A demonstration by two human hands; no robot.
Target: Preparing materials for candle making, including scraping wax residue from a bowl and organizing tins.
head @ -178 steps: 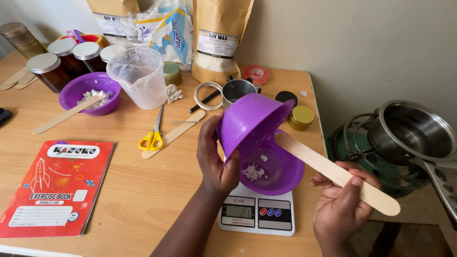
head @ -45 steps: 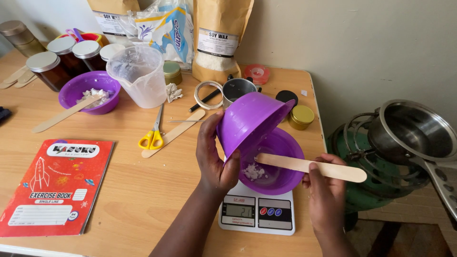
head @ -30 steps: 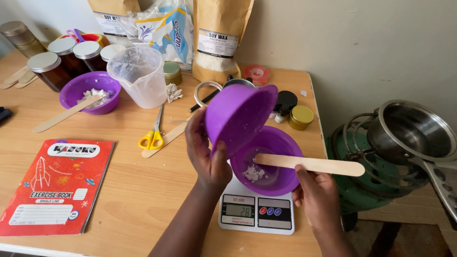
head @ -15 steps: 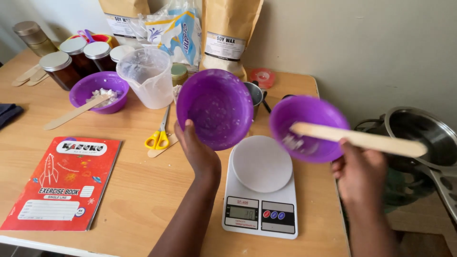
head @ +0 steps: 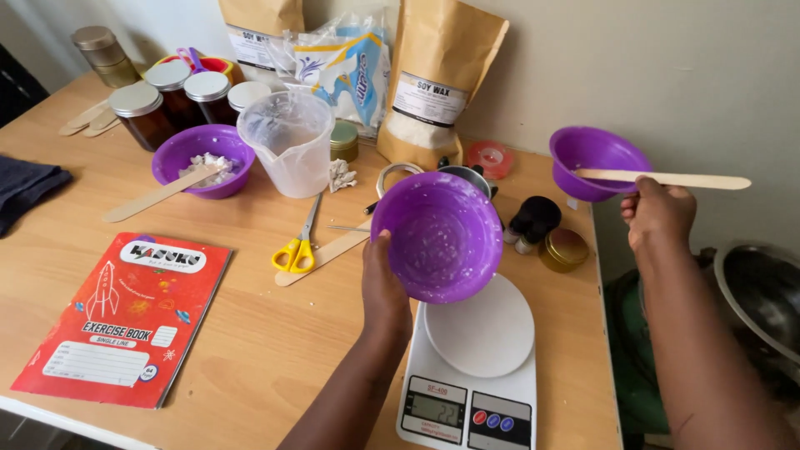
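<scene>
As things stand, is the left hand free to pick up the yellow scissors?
Probably not: the left hand is holding a tilted purple bowl. The scissors lie uncovered on the table just beside it.

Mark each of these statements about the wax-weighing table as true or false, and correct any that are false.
1. The left hand holds a purple bowl tilted so its inside faces the camera. True.
2. The right hand holds a pair of scissors. False: it holds a second purple bowl and a flat wooden stick lying across it.
3. The white platform of the kitchen scale has a bowl standing on it. False: nothing stands on it.
4. The yellow-handled scissors lie on the wooden table. True.
5. A third purple bowl near the jars has a wooden stick resting in it. True.
</scene>
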